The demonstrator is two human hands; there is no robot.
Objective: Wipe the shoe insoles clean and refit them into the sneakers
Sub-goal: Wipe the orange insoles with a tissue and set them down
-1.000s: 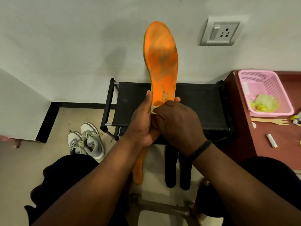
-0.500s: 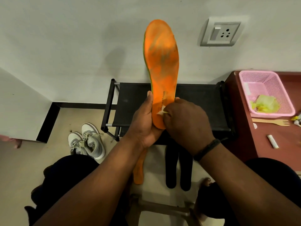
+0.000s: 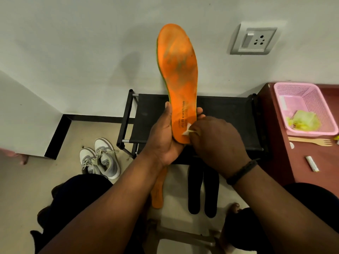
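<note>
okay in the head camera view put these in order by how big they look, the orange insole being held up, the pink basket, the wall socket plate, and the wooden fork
1. Orange insole, though it is nearest the camera, which inflates it.
2. Pink basket, partly cut off by the frame edge.
3. Wall socket plate and wooden fork: too close to rank; the plate covers more area, the fork looks about as long.

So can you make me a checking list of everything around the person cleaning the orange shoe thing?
Surface: beige floor, with a black folding rack against the wall.
Job's things: held orange insole, upright, with grey smudges on it; small white wipe at its heel; second orange insole and two black insoles on the floor; grey sneakers side by side.
Clutter: pink basket holding yellow-green material, wooden fork, small white stick, all on the red-brown table.
Grippers: left hand grips the insole; right hand pinches the wipe.
Cables: nothing seen.
Surroundings: white wall, wall socket.
</note>
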